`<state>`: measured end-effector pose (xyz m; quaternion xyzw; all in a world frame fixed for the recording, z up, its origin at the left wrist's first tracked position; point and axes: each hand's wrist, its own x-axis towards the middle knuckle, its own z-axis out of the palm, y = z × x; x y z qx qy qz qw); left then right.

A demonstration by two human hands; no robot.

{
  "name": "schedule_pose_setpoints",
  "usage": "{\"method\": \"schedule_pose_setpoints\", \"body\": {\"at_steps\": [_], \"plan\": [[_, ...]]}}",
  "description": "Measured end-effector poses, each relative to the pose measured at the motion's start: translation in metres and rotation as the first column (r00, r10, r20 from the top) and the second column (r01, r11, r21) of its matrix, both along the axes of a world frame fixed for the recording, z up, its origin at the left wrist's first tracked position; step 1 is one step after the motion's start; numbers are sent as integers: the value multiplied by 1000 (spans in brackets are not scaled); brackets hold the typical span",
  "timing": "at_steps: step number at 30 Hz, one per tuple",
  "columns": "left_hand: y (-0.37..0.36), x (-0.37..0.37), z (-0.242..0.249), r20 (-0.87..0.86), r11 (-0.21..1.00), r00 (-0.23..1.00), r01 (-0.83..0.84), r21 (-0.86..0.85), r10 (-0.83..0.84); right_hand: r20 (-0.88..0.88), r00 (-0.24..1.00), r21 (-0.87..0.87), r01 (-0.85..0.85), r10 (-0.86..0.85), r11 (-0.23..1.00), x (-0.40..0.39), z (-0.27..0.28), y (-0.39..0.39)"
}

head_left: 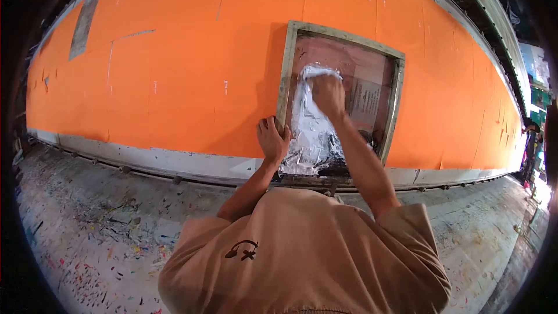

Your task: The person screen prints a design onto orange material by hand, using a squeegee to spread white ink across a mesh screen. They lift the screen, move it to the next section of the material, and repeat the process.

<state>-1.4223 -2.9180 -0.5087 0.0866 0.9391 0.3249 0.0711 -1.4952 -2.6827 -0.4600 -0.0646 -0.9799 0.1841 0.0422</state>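
Observation:
A screen printing frame (400, 90) with greyish wooden sides lies on the orange sheet in front of me. Thick white ink (308, 119) is smeared down the left half of its mesh, with dark patches near the bottom. My left hand (272, 139) is at the frame's lower left side, fingers bent against the outer edge and thumb by the rail. Over the upper part of the white ink, my right hand (329, 94) is closed in a fist, somewhat blurred. Whatever it grips is mostly hidden beneath the hand.
A long table carries the orange sheet (174, 81), marked with small white writing and cuts. A grey bare patch (86, 26) shows at its upper left. The pale table edge (192, 163) runs close to my body. Paint specks cover the floor (104, 244).

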Motion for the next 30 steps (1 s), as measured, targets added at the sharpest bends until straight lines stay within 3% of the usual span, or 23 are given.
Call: {"method": "schedule_pose_setpoints", "body": {"at_steps": [1, 5, 7, 8, 10, 12, 13, 14, 16, 18, 20, 21, 22, 23, 24, 26, 27, 28, 29, 30], "plan": [[-1, 0, 2, 4, 1000, 1000, -4, -2, 4, -86, 996, 25, -19, 21, 1000, 22, 0, -15], [4, -4, 9, 94, 999, 995, -31, 19, 29, -95, 995, 25, -32, 34, 999, 77, 26, -38], [4, -3, 9, 109, 1000, 994, -4, -12, 6, 263, 928, -81, -250, 262, 965, 75, 41, -15], [3, -3, 8, 124, 999, 992, 16, -49, -10, 366, 902, -92, -208, 228, 974, 64, 31, 3], [2, -2, 6, 78, 999, 997, 6, -33, -3, 399, 915, -361, 90, 66, 928, 24, 59, 16], [3, -4, 3, 32, 1000, 999, -16, -17, 17, 186, 982, -217, 59, -18, 974, 0, 52, 20], [3, -3, 3, 123, 996, 992, -39, 79, 29, 47, 999, -130, 24, -18, 991, 3, 36, 16], [4, -5, 5, 208, 982, 978, -67, 176, 30, 30, 999, -133, 20, -17, 991, 21, 15, 5], [8, -13, 23, 256, 982, 964, -111, 150, 70, 22, 993, 110, 111, -114, 988, 74, -13, -24], [10, -17, 32, 308, 981, 945, -153, 119, 110, -120, 993, -5, -19, 19, 1000, 123, 12, -32], [10, -18, 32, 279, 963, 957, -143, 229, 76, -7, 999, -80, 36, -37, 996, 164, 46, -8], [8, -18, 31, 271, 964, 960, -133, 232, 67, -89, 984, 30, 158, -155, 987, 182, 56, 11], [6, -18, 30, 251, 963, 967, -114, 244, 51, -181, 947, 133, 290, -264, 948, 204, 63, 34], [14, -14, 27, 234, 961, 972, -96, 259, 34, -133, 825, -456, 441, -550, 773, 236, 46, 63], [30, -7, 25, 226, 960, 974, -84, 268, 22, 72, 684, -868, 402, -726, 293, 271, 16, 97], [62, 6, 18, 6, 933, 992, -120, 338, 125, 205, 591, -859, 490, -780, 146, 331, -23, 181], [91, 12, 16, 197, 944, 971, -188, 270, 137, 234, 558, -843, 524, -796, 119, 350, -32, 221], [124, 24, 14, 192, 946, 972, -186, 265, 137, 266, 528, -824, 559, -806, 94, 362, -36, 258], [160, 38, 10, 145, 960, 981, -160, 229, 129, 270, 535, -827, 555, -801, 92, 366, -22, 288], [193, 47, 9, 92, 973, 989, -131, 192, 115, 256, 569, -776, 603, -781, 186, 364, 4, 317]]}}
